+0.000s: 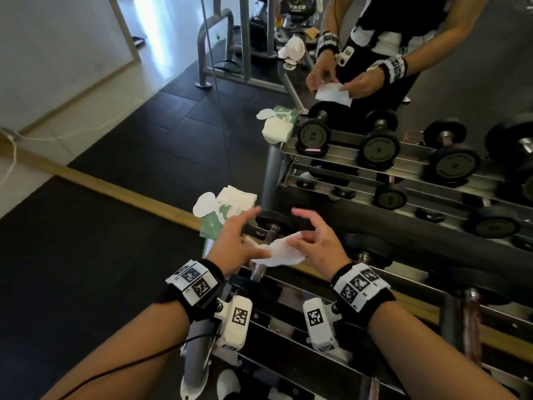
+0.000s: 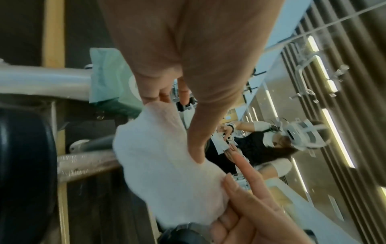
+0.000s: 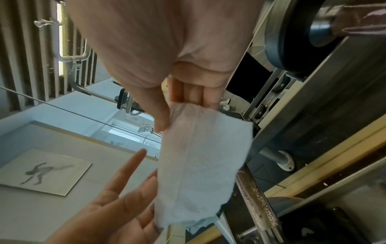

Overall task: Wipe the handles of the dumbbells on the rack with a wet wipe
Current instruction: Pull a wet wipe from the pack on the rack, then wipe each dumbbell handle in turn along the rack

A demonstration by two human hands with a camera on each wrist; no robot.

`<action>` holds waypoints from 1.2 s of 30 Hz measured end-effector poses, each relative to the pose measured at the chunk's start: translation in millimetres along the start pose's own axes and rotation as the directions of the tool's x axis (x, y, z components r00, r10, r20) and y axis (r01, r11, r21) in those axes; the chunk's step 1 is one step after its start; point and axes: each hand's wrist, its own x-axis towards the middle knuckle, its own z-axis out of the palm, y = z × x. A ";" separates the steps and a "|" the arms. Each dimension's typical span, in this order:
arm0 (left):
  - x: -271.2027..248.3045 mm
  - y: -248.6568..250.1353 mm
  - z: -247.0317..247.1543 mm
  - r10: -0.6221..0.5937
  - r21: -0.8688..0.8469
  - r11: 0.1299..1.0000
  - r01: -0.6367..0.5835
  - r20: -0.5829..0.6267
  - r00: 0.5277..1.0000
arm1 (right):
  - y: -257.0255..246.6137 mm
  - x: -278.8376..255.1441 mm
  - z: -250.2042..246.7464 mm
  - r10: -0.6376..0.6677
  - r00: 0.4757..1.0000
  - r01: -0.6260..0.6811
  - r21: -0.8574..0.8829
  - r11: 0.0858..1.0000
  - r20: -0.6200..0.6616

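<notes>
Both hands hold a white wet wipe (image 1: 281, 252) just above the metal handle (image 1: 257, 271) of the leftmost dumbbell on the rack (image 1: 288, 336). My left hand (image 1: 236, 241) pinches the wipe's left end with thumb and fingers, its index finger stretched out. At the wipe's right end my right hand (image 1: 314, 238) pinches with curled fingers. In the left wrist view the wipe (image 2: 167, 156) hangs beside the handle (image 2: 83, 163) and a black weight head (image 2: 25, 165). The right wrist view shows the wipe (image 3: 200, 165) hanging from my right fingertips (image 3: 188, 102), next to the knurled handle (image 3: 256, 203).
An open green wipe pack (image 1: 222, 215) sits on the rack's left end. More dumbbells (image 1: 369, 249) lie to the right. A mirror behind the rack repeats the rack and dumbbells (image 1: 377, 151). Black rubber floor (image 1: 72, 269) lies to the left.
</notes>
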 end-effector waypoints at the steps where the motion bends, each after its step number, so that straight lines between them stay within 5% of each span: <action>1: -1.0 0.1 -2.6 0.039 0.065 0.997 -0.041 0.025 0.999 | -1.6 1.1 1.1 -0.022 1.000 0.022 -0.045 0.999 0.007; 6: -3.1 -4.5 -8.0 0.059 0.224 0.973 -0.059 0.004 0.998 | -7.2 4.1 8.8 0.008 1.000 -0.005 -0.223 0.975 0.011; 10: 1.2 -7.3 -13.7 0.026 0.178 0.984 -0.023 -0.017 1.000 | -10.4 4.7 16.7 0.061 0.997 -0.039 -0.415 0.909 0.038; 14: 4.2 -11.3 -24.6 0.114 0.194 0.975 -0.110 -0.008 0.993 | -10.1 3.5 24.3 0.037 0.999 -0.018 -0.603 0.797 0.019; 16: 3.7 -15.9 -26.7 0.096 0.126 0.987 -0.098 0.022 0.995 | -8.4 2.4 25.4 0.008 1.000 -0.004 -0.551 0.834 0.005; 19: 1.3 -24.3 -25.4 0.051 0.044 0.998 -0.054 0.054 0.997 | -6.1 1.1 26.0 0.050 0.998 -0.042 -0.201 0.979 0.036; 22: -0.4 -32.4 -22.5 0.054 0.002 0.999 -0.054 0.034 0.998 | -1.2 3.0 28.5 0.133 0.986 -0.133 -0.006 0.991 0.101; 29: -8.2 -66.9 -12.7 -0.099 -0.041 0.995 0.094 -0.122 0.988 | 8.2 21.9 32.0 0.147 0.981 -0.103 -0.299 0.949 0.130; 34: -21.7 -98.2 2.5 -0.218 -0.046 0.976 0.214 -0.220 0.951 | -5.5 42.0 20.7 0.012 0.952 0.093 -0.327 0.940 0.305; 36: -26.9 -104.3 11.8 -0.246 -0.077 0.969 0.234 -0.254 0.935 | -9.3 52.7 19.8 -0.050 0.929 0.221 -0.441 0.870 0.366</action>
